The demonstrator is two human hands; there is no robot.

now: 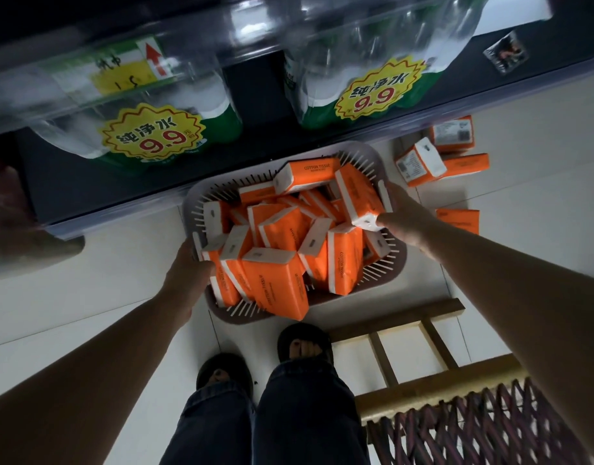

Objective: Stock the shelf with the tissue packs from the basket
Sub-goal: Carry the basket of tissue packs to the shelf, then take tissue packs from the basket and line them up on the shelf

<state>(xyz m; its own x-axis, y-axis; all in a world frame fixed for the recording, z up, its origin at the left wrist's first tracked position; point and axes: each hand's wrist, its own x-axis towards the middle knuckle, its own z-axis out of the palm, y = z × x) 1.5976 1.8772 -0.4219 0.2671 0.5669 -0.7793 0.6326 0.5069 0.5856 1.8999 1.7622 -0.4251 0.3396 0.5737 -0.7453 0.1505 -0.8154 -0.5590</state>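
Note:
A slatted plastic basket (362,155) sits on the white floor in front of the shelf, filled with several orange and white tissue packs (278,283). My left hand (184,273) grips the basket's left rim. My right hand (404,219) holds the right rim, its thumb pressing on the end of one tissue pack (356,196) leaning against that side. Several more packs (419,162) lie loose on the floor to the right of the basket.
The dark shelf edge (121,209) runs across the top, with shrink-wrapped water bottle packs (154,129) bearing yellow 9.9 price tags. A wooden stool with a woven seat (456,397) stands at lower right. My feet in dark sandals (304,344) are just behind the basket.

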